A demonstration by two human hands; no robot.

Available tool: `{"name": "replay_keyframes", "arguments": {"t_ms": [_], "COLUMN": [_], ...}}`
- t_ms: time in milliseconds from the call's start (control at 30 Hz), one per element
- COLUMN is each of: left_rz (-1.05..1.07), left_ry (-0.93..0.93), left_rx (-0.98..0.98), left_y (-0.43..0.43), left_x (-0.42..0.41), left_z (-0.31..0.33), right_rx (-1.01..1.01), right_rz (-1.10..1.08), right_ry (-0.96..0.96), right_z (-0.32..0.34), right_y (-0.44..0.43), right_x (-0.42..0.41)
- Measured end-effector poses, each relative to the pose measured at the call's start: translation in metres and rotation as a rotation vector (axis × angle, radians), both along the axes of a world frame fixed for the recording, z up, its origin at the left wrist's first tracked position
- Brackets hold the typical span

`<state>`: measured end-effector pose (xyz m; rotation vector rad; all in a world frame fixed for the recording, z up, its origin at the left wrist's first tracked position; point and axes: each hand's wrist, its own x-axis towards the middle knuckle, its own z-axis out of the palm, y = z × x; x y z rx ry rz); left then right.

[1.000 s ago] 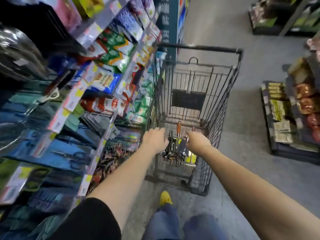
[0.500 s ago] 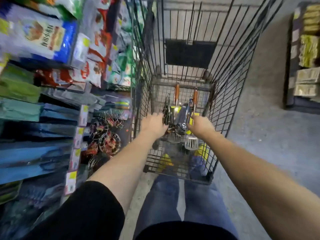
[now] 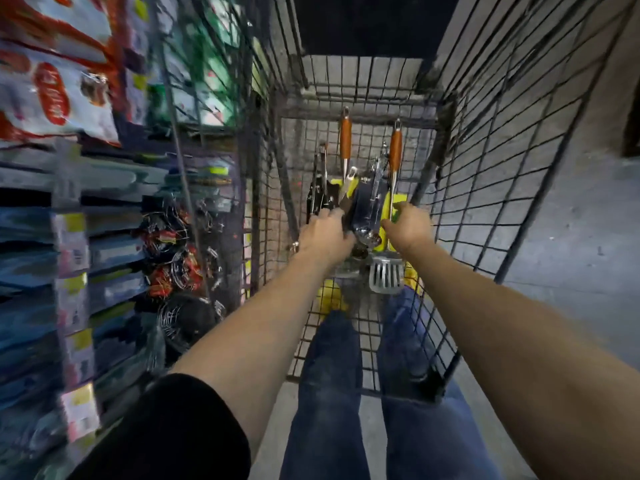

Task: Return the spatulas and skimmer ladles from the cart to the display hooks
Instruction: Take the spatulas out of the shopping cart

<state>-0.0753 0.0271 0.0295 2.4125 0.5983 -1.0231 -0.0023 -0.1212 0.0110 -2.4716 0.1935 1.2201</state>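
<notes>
Hands first: both of mine are down inside the cart (image 3: 503, 168), on the pile of shiny kitchen tools (image 3: 367, 202) lying on its wire floor. My right hand (image 3: 408, 228) has its fingers curled round the thin metal stem of a spatula (image 3: 386, 277). The flat end with the slots sticks out under my hand, close to me, and the orange handle points away from me. My left hand (image 3: 323, 235) lies on the left side of the pile with its fingers bent over the tools and the dark pack there (I see only the back of the hand, so I cannot tell if it is holding one or just touching). Another tool with an orange handle (image 3: 345, 140) lies between my two hands, farther off. The store shelf (image 3: 69, 237) is on my left, all blurry, and my legs in blue jeans (image 3: 329, 375) show through the wire. Half a second ago my hands were on the same pile, but now the cart looks much bigger and closer, and my right hand sits more tightly on the stem. A second ago I could see the whole cart.
</notes>
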Motion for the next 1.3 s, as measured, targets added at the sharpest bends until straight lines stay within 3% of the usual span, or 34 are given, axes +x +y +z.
{"name": "replay_keyframes", "arguments": {"t_ms": [133, 400, 533, 833, 1033, 1300], "left_rz": [0.015, -0.034, -0.03, 0.328, 0.442, 0.39], "left_ry": [-0.071, -0.105, -0.111, -0.133, -0.042, 0.043], "left_rx": [-0.027, 0.097, 0.15, 0.129, 0.074, 0.035], "left_y": [0.0, 0.016, 0.021, 0.019, 0.016, 0.007], "left_x": [0.027, 0.058, 0.064, 0.089, 0.106, 0.118], "left_z": [-0.039, -0.091, -0.107, -0.119, -0.113, -0.102], "right_rx": [-0.009, 0.019, -0.028, 0.016, 0.143, 0.376], "right_rz": [-0.118, -0.371, -0.377, -0.548, -0.767, -1.038], "right_ry": [-0.042, -0.111, -0.116, -0.058, 0.015, 0.059], "right_z": [-0.039, -0.086, -0.098, -0.115, -0.113, -0.101], "right_y": [0.003, 0.001, -0.005, -0.002, -0.004, -0.007], "right_x": [0.008, 0.003, 0.0, 0.002, 0.003, 0.015]}}
